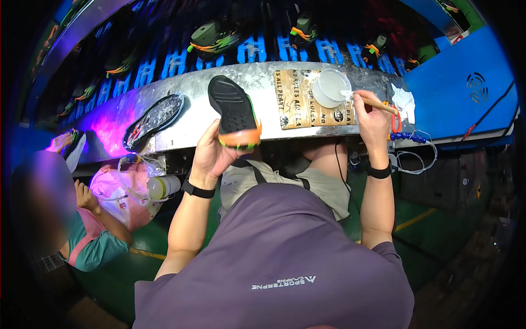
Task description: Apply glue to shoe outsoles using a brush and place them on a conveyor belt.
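Note:
My left hand [215, 155] grips a shoe [233, 104] near its orange end, fingers mostly behind it. Its black underside, marked with grooves and small holes, faces up, and green trim runs along the edge. In my right hand [371, 118] is a wooden-handled brush [379, 104], held like a pen. The brush's white tip reaches the rim of a round translucent tub [329, 94] with whitish contents. That tub stands on a printed cardboard sheet [290, 112]. Left of the shoe, a dark-rimmed shoe sole [153, 122] lies on the metal bench [186, 131].
Behind the bench runs a line of blue holders [252, 50] with more shoes [211, 41]. At right stand a blue machine panel [471, 88], a white cloth [404, 104] and a blue jointed hose [406, 137]. Another person [98, 241] sits close on the left.

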Tool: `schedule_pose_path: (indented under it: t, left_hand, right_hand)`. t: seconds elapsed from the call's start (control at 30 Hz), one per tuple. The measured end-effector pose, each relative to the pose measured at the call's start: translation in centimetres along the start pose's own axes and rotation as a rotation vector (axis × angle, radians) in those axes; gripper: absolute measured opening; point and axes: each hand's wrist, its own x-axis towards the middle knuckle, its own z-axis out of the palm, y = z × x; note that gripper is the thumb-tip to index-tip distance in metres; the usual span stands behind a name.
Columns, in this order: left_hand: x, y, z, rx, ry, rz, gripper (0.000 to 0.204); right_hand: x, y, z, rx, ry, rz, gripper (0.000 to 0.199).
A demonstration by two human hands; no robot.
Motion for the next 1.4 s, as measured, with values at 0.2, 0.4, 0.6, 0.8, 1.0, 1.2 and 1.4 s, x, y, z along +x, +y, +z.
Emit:
schedule_pose_path:
  t: [0.2,0.4,0.6,0.8,1.0,1.2,1.4]
  left_hand:
    - [-0.2,-1.2,1.7,-0.005,-0.036,0.105,0.059]
    - [0.0,0.2,4.6,0.409,-0.036,0.183,0.105]
    - [0.0,0.4,7.1,0.683,-0.082,0.219,0.12]
    - [-0.1,0.3,7.0,0.778,-0.084,0.208,0.122]
    - [-0.2,0.4,6.8,0.894,-0.081,0.249,0.124]
    - [-0.4,0.4,7.6,0.955,-0.054,0.326,0.113]
    - [-0.9,-0.7,7.5,0.999,0.102,0.407,0.075]
  right_hand:
    - [-0.8,-0.9,-0.1,-0.021,0.103,0.0,0.014]
    - [-2.7,-3.8,-0.2,0.402,-0.235,-0.009,0.014]
    - [-3.7,-6.5,1.1,0.456,-0.515,-0.231,0.014]
    - [-3.8,-6.9,2.5,0.414,-0.446,-0.163,0.012]
    - [-3.5,-6.9,2.2,0.386,-0.378,-0.333,0.013]
    - [-4.0,-6.8,2.5,0.315,-0.39,-0.397,0.012]
    - [-5.4,-7.5,2.5,0.284,-0.351,-0.378,0.009]
